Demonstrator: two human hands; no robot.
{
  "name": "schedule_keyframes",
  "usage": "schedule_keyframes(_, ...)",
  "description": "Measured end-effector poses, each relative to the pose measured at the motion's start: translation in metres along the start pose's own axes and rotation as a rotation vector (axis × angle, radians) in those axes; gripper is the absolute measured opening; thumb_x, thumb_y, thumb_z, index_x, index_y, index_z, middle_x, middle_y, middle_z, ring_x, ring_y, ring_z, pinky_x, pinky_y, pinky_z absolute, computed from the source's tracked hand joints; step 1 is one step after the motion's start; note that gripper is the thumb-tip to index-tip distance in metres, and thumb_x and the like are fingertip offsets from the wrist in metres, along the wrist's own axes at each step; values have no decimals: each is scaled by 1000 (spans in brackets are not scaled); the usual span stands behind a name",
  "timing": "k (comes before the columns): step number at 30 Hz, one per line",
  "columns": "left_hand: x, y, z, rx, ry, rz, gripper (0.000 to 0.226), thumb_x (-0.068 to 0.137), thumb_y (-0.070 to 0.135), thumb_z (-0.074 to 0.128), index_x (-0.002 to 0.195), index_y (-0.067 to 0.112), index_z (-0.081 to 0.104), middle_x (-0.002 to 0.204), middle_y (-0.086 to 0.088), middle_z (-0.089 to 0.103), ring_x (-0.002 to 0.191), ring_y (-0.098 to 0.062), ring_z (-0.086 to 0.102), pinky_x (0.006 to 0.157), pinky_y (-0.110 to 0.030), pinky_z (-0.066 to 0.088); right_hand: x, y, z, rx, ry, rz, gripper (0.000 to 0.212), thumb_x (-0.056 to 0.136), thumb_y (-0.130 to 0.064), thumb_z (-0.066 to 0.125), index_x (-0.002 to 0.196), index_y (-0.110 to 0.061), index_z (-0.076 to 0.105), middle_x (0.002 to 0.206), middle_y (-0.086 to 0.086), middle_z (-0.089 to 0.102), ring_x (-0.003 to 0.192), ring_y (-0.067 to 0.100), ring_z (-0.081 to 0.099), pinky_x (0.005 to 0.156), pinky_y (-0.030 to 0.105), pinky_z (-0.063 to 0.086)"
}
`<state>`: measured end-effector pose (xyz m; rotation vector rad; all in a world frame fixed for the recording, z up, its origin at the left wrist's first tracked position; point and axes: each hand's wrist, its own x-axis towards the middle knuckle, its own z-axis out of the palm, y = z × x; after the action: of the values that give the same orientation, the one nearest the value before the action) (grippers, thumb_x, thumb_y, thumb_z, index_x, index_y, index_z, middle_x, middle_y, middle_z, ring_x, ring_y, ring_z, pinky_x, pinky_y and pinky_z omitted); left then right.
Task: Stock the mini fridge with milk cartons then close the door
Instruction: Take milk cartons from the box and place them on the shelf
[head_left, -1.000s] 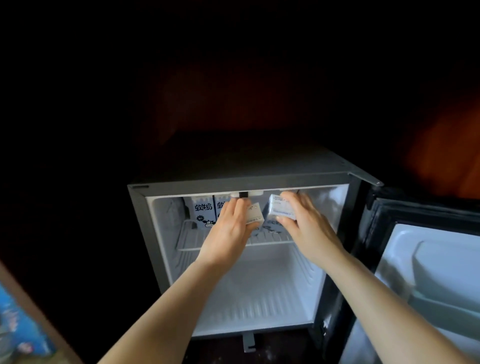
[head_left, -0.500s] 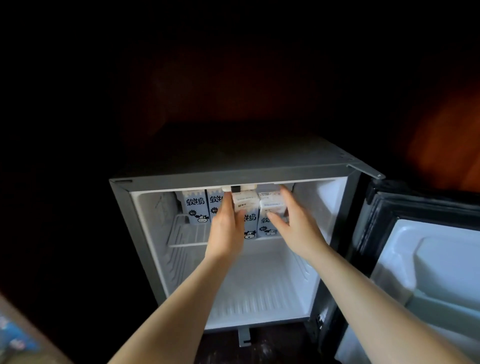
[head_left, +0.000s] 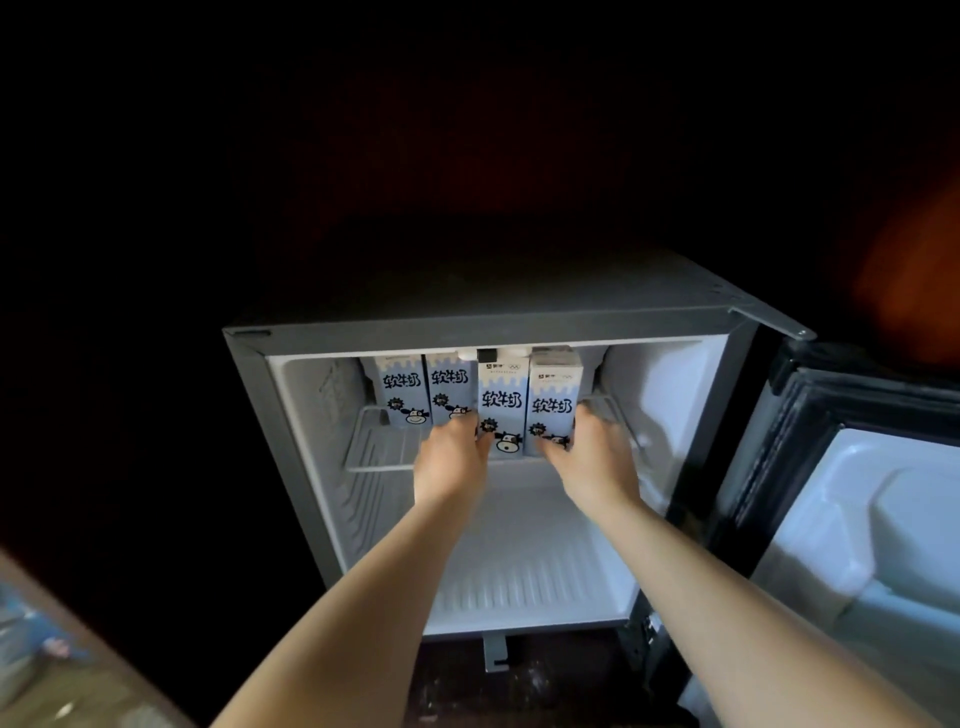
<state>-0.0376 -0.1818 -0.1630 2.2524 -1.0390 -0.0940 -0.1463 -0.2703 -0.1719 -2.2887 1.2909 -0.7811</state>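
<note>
The mini fridge (head_left: 291, 441) stands open, lit white inside, its door (head_left: 857, 493) swung out to the right. Several blue-and-white milk cartons with a cow print stand upright on the upper shelf (head_left: 384, 457). Two stand at the back left (head_left: 402, 389). My left hand (head_left: 454, 457) grips the base of the third carton (head_left: 500, 400). My right hand (head_left: 592, 457) grips the base of the fourth carton (head_left: 553, 395). Both held cartons rest on the shelf, side by side and further forward than the back pair.
The lower fridge floor (head_left: 519, 571) holds nothing. Door bins (head_left: 893, 545) show on the inner door. A cardboard box edge (head_left: 62, 649) sits at the lower left. The room around is dark.
Both hands slid down from the carton tops to their bases, and the two cartons now stand upright on the shelf. The view moved closer to the fridge.
</note>
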Motion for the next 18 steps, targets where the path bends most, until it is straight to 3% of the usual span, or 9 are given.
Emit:
schedule_keyframes(3,4,-3,3,26,26,-7,20,96,25,48,80,12,48,88,-11,65,78,-27,58,63,-33,41,2,-2,9,18,6,16,40,82,-37,69,100,-4,57,94,12,67,87,30,61,63,33,46)
schedule_keyframes(8,12,-5,5,135,76,-15,20,97,28,47,96,12,59,95,-7,67,87,-28,63,64,-31,41,13,-7,19,93,15,40,46,76,-36,75,102,-2,56,102,15,67,96,31,61,68,33,44)
schedule_keyframes(14,24,-4,11,226,102,-13,25,97,32,44,99,14,61,96,-8,68,88,-29,64,64,-31,42,25,-8,29,106,79,29,44,82,-29,71,110,0,54,116,16,54,102,35,57,73,34,43)
schedule_keyframes(18,31,-5,17,232,122,-48,27,98,35,42,99,14,60,94,-7,68,85,-26,64,61,-30,41,32,-3,35,-3,120,19,45,82,-41,67,104,-3,58,111,13,58,103,33,55,67,33,40)
